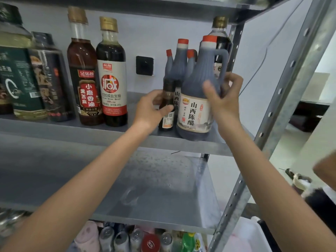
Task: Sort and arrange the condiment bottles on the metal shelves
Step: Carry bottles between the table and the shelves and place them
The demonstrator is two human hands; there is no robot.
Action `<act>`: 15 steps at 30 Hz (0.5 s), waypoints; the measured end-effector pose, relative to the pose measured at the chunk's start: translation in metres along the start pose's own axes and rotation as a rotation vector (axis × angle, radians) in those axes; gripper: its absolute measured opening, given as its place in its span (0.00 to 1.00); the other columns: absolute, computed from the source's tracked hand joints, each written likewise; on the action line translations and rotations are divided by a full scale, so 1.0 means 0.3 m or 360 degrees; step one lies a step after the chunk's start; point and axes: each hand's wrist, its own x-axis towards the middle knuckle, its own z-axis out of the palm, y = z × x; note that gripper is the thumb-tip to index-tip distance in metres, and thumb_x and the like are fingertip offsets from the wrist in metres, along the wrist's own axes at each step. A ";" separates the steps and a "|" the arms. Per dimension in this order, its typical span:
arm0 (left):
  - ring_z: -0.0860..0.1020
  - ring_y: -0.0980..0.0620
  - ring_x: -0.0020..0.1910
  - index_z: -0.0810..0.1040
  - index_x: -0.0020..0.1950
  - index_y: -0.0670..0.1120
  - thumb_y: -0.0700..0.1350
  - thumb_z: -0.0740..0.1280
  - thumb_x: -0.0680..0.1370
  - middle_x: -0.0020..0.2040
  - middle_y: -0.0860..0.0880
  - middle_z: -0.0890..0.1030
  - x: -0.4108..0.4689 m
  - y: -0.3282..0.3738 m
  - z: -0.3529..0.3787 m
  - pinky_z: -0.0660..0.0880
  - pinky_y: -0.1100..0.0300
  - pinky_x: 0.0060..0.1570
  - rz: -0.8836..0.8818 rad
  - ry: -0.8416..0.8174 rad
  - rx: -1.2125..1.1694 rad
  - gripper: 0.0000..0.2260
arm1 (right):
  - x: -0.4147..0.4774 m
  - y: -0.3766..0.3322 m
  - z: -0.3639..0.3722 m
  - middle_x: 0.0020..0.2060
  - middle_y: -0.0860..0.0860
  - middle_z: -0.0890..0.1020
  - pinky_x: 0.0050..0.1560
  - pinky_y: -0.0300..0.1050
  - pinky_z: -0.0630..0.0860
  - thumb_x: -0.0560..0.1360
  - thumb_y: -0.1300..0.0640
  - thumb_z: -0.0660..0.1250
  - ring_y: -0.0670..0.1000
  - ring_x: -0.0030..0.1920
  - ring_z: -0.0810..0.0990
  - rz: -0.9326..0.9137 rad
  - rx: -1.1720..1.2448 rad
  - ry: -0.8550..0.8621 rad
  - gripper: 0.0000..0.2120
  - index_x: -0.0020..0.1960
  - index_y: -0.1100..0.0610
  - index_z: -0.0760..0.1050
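Grey metal shelves (72, 131) stand against a pale wall that has a black wall socket (145, 65). On the middle shelf, tall bottles line the left side, and a cluster of red-capped dark bottles (179, 59) fills the right rear.

The person's left hand (151, 110) has its fingers wrapped round a small dark bottle (166, 113) standing on that shelf. The right hand (225, 100) clasps a large vinegar jug (195, 106), with the thumb across the front and the fingers curled by its handle. The jug's base is at the shelf's front edge, just beside the small bottle. Whether it rests there or is slightly lifted cannot be told.

Sorting looks well along. Most bottles stand grouped, and these two seem to be the ones left to settle. Cans (123, 239) crowd the bottom level.

Readable labels:
- The jug says 山西陈醋.
- A sesame oil bottle (85, 79) reads 小磨香油 and 黑芝麻.
- A soy sauce bottle (111, 79) reads 加加 and 减盐生抽.
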 end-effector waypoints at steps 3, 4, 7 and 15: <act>0.76 0.56 0.52 0.75 0.64 0.46 0.40 0.74 0.71 0.54 0.52 0.78 -0.003 -0.041 -0.019 0.70 0.73 0.47 -0.0019 -0.0009 0.0141 0.22 | -0.095 0.089 -0.003 0.63 0.50 0.68 0.58 0.38 0.74 0.59 0.53 0.79 0.43 0.63 0.72 -0.0082 -0.0281 -0.0219 0.45 0.67 0.52 0.55; 0.76 0.56 0.51 0.76 0.64 0.46 0.40 0.74 0.71 0.54 0.52 0.79 -0.001 -0.048 -0.025 0.70 0.74 0.45 -0.0024 -0.0018 0.0136 0.22 | -0.110 0.109 -0.003 0.60 0.47 0.70 0.56 0.34 0.74 0.59 0.55 0.81 0.37 0.60 0.72 -0.0021 -0.0279 -0.0229 0.43 0.64 0.49 0.58; 0.78 0.54 0.53 0.78 0.62 0.46 0.40 0.74 0.71 0.56 0.50 0.81 0.012 -0.059 -0.029 0.74 0.65 0.51 -0.0020 -0.0046 0.0116 0.20 | -0.116 0.117 -0.002 0.50 0.38 0.73 0.47 0.29 0.75 0.60 0.59 0.81 0.29 0.49 0.74 0.0079 -0.0252 -0.0213 0.32 0.51 0.44 0.63; 0.77 0.54 0.57 0.76 0.65 0.47 0.42 0.73 0.73 0.59 0.50 0.80 0.036 -0.097 -0.023 0.73 0.55 0.61 0.0043 -0.0105 0.0116 0.21 | -0.088 0.132 0.005 0.60 0.49 0.68 0.62 0.49 0.74 0.54 0.48 0.82 0.48 0.63 0.69 0.0218 -0.0380 -0.0155 0.45 0.61 0.48 0.57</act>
